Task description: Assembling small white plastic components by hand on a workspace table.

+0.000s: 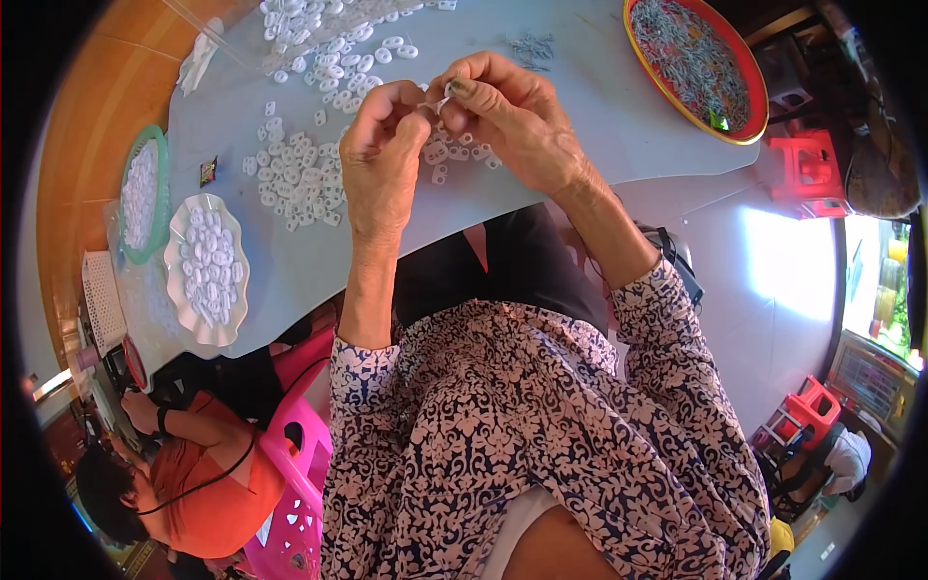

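Over the near half of the grey-white table, my left hand (379, 169) and my right hand (527, 126) meet, fingertips pinched together. Between them is a small white plastic piece (434, 104), largely covered by the fingers. Beneath and to the left of the hands lies a spread of small flat white pieces (302, 176) with holes. Farther back is a pile of white oval pieces (343, 68), each with two openings. A little heap of thin grey metal parts (532, 46) rests beyond my right hand.
A red tray (742, 60) full of grey metal parts stands at the far right. On the left are a scalloped white dish (226, 333) and a green basket (161, 159), both holding white pieces. A person in orange (208, 488) sits lower left near a pink chair (300, 440). Red stools (810, 166) stand right.
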A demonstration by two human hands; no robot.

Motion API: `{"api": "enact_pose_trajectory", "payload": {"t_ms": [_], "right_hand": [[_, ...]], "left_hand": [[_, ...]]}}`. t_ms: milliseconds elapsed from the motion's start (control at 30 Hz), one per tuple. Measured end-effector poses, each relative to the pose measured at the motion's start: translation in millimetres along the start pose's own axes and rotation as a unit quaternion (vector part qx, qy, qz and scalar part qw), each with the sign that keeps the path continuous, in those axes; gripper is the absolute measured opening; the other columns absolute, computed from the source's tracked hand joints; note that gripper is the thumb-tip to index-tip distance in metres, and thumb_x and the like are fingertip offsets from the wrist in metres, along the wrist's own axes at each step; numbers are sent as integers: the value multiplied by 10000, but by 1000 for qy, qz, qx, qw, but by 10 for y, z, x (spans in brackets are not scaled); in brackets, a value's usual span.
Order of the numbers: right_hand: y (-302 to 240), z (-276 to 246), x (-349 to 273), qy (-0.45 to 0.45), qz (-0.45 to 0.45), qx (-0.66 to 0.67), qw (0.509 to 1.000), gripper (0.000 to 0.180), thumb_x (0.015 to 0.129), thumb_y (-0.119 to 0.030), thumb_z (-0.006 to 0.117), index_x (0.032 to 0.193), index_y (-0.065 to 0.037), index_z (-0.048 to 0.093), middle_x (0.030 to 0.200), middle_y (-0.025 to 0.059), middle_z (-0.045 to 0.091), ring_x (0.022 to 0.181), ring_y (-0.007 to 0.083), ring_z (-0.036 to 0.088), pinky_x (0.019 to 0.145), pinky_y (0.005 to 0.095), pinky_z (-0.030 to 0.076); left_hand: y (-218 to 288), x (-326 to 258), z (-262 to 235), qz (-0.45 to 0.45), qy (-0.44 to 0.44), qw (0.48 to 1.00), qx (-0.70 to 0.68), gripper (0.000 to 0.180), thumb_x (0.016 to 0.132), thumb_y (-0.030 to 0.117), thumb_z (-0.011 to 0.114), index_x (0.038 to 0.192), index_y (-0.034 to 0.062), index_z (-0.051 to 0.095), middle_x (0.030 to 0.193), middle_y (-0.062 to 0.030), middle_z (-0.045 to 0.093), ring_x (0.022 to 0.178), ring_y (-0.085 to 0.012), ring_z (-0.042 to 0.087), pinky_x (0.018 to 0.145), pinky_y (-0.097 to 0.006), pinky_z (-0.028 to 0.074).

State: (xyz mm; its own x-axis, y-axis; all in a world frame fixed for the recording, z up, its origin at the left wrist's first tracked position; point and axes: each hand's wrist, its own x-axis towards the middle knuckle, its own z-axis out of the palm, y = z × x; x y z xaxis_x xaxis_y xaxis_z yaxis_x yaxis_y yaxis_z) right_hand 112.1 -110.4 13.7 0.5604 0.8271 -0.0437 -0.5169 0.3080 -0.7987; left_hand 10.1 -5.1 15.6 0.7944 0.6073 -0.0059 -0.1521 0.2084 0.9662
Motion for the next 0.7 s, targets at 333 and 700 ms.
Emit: {"api": "enact_pose_trajectory", "payload": {"t_ms": [333,700], "right_hand": [[17,-45,-45,23,-47,-211,976,222,885,-122,621,1060,14,612,851,25,641,708,66,567,663,220,492],[-20,16,-69,3,-62,-222,973,268,863,-61,627,1118,-29,553,851,33,643,773,68,594,712,224,505]], "left_hand": [[57,47,3,-5,54,999,-1,134,795,-12,520,904,37,581,829,37,535,748,-43,457,704,-207,389],[107,61,46,8,53,998,-14,119,802,-1,548,909,14,598,842,19,536,779,-61,468,735,-212,387]]}}
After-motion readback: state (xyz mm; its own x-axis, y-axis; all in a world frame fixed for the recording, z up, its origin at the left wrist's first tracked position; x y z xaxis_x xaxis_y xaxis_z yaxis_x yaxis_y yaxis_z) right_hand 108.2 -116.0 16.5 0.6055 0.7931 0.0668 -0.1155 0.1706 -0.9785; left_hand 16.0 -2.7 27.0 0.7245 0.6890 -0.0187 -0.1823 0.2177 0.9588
